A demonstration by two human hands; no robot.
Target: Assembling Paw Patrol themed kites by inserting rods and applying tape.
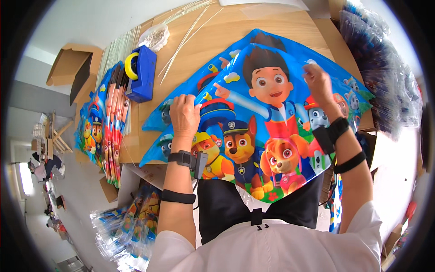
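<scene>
A blue kite sheet (253,113) printed with a cartoon boy and several cartoon dogs lies in front of me, its lower tip hanging over the table edge toward my lap. Beneath it, shifted up and outward, is a second matching kite sheet (337,75). My left hand (185,115) is closed on the upper left edge of the top kite, knuckles up. At the upper right edge, my right hand (320,85) has its fingers curled together on the same kite. Its fingertips are partly blurred. Both wrists wear black straps with small devices.
Left on the wooden table (290,34) are a blue tape dispenser (144,75) with yellow tape, a bowl of small pale pieces (155,37), thin white rods (188,36) and a stack of folded kites (113,122). Bagged kites (140,217) sit below; plastic-wrapped bundles (385,68) stand right.
</scene>
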